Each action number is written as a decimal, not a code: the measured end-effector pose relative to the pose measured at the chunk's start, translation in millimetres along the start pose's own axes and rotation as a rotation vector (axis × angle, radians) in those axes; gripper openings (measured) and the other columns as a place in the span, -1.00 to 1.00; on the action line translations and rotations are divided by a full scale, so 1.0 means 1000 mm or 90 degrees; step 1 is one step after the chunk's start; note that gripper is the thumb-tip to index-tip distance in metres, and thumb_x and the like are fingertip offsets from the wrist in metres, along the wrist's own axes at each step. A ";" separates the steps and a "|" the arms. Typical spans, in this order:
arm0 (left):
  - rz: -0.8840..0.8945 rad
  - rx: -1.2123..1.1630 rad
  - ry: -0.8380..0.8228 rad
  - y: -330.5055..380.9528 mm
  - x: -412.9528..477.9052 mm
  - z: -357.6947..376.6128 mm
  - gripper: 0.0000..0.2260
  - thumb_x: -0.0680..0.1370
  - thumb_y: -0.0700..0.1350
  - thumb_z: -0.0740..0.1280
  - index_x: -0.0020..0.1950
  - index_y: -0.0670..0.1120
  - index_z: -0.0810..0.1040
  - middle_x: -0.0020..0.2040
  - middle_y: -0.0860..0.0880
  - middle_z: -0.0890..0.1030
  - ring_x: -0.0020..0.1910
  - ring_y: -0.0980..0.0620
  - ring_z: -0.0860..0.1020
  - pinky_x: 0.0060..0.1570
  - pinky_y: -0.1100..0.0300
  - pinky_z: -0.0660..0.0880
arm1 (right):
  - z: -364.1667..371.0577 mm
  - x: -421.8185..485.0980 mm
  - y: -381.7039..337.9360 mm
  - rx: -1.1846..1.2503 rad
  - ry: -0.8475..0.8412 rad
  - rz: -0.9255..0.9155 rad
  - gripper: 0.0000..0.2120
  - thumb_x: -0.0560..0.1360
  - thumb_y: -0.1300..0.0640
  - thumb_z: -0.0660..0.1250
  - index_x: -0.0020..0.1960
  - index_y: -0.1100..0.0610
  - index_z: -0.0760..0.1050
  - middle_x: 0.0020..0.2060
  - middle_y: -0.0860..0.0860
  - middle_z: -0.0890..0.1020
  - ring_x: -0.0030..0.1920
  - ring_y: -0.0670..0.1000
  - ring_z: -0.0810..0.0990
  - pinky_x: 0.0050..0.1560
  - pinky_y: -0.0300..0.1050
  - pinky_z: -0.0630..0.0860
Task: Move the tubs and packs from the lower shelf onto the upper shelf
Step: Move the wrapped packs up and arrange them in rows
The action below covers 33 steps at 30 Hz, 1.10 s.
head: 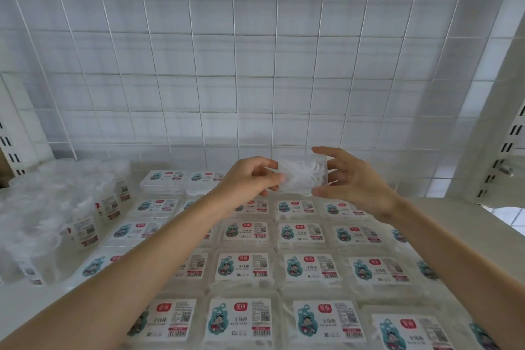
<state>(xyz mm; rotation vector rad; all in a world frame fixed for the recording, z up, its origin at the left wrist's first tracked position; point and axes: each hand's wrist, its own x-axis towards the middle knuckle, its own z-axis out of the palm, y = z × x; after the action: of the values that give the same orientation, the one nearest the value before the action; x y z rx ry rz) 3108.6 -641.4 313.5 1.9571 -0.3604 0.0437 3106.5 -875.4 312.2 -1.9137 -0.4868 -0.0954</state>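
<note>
**Clear pack held between two hands over a stocked shelf**

Much of the scene is hard to read. The clear pack [301,176] nearly melts into the pale wire grid [255,65] behind it. Its edges are faint, and only a white tangle of picks shows through its wall. Its left end is covered by the fingers of the left hand [250,176]. Whether its underside touches anything below cannot be told.

Both forearms cross the shelf [454,207] and hide parts of several labelled packs [243,267]. These lie flat in close rows, and the nearest row is cut off by the bottom edge. At the left, a cluster of translucent tubs [82,207] stands blurred and runs out of frame. A slotted white post [511,136] at the right is cut off as well.

The clear pack sits at the back of the shelf area, just in front of the grid and above the farthest rows. The left hand's curled fingers and thumb pinch its left end. The right hand [355,179] spans its right end. The forefinger lies over the top far corner and the thumb sits under the lower near edge. The remaining fingers are bent just beside the pack's end. The pack lies level between the two hands with its long side running left to right.
</note>
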 end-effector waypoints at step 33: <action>-0.149 -0.316 0.008 -0.002 0.003 -0.002 -0.74 0.55 -0.19 0.42 0.22 -0.15 0.55 0.03 -0.20 0.69 -0.14 -0.06 0.69 -0.24 0.21 0.61 | 0.002 0.004 0.009 0.093 0.030 0.008 -0.62 0.44 0.50 0.35 0.03 0.06 0.65 0.21 -0.18 0.59 0.18 -0.13 0.61 0.19 -0.15 0.56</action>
<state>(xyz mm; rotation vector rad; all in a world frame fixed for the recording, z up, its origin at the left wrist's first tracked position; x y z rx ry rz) 3112.0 -640.1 313.2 1.4936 -0.1145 -0.1705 3112.9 -875.3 304.8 -1.7682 -0.4372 -0.0940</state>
